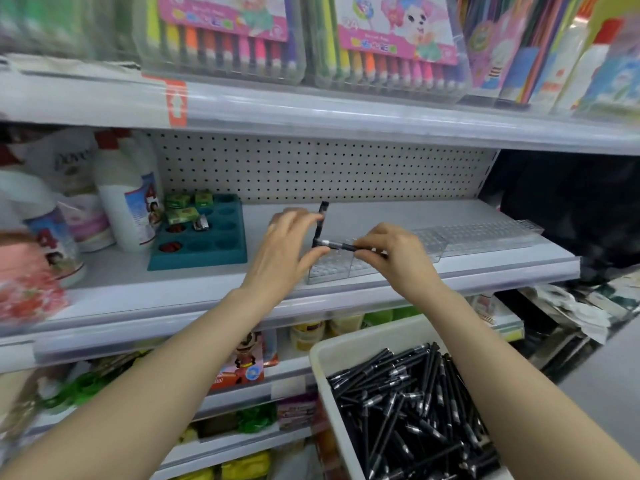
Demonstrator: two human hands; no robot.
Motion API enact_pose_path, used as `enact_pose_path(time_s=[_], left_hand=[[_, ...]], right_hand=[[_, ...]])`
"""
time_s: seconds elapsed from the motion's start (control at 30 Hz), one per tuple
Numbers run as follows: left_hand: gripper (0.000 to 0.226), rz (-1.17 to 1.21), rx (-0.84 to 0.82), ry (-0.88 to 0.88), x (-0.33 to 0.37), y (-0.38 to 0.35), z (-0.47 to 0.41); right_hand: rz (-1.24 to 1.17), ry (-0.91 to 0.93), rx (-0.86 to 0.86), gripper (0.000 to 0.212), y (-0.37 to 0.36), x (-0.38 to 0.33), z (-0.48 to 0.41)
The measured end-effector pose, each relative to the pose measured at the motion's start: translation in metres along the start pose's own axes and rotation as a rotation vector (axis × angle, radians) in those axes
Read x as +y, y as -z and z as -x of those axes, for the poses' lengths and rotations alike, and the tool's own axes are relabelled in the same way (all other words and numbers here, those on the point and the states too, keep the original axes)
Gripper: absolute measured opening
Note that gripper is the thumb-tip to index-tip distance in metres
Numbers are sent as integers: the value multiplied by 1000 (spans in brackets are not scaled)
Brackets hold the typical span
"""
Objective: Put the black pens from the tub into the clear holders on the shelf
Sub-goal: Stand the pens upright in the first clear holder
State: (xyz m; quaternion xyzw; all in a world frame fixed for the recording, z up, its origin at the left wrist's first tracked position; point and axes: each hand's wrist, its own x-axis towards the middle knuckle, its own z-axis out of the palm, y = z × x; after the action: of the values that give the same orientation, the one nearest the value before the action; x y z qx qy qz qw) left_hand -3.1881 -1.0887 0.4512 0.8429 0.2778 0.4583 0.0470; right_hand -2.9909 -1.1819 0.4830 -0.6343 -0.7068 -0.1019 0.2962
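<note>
Above the clear holder on the shelf, the left hand pinches one black pen upright between forefinger and thumb, while the right hand pinches a second pen level beside it; more pens fill the white tub below

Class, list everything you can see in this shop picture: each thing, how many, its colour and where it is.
pens in tub: many, black, heaped lower right
tub: one, white, below the middle shelf
upright pen: one, black, above the near holder
level pen: one, black, over that holder
clear holders: at least two, clear, middle shelf
tray: one, teal, left of the hands
bottles: several, white, far left
marker sets: two, pink-labelled, along the top
left hand: pinches the upright pen
right hand: pinches the level pen
</note>
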Motion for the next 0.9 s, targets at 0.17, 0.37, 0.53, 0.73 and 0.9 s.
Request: enact_pose_path(time_s=[0.17,0.37,0.53,0.73,0.9], left_hand=[[85,95,-126,362,-13,-9,4],[65,125,-268,438,-23,-24,5],[62,161,-234,446,-26,-25,8],[60,161,-223,429,-28,-26,10],[58,162,-205,422,-27,-27,10]], right_hand=[[-366,-359,151,7,3,8,-11],[-638,-433,193,7,-22,-13,-44],[-505,-399,175,11,-36,-21,-56],[-308,-317,41,11,-55,-17,-58],[-270,-290,26,16,-68,-14,-53]])
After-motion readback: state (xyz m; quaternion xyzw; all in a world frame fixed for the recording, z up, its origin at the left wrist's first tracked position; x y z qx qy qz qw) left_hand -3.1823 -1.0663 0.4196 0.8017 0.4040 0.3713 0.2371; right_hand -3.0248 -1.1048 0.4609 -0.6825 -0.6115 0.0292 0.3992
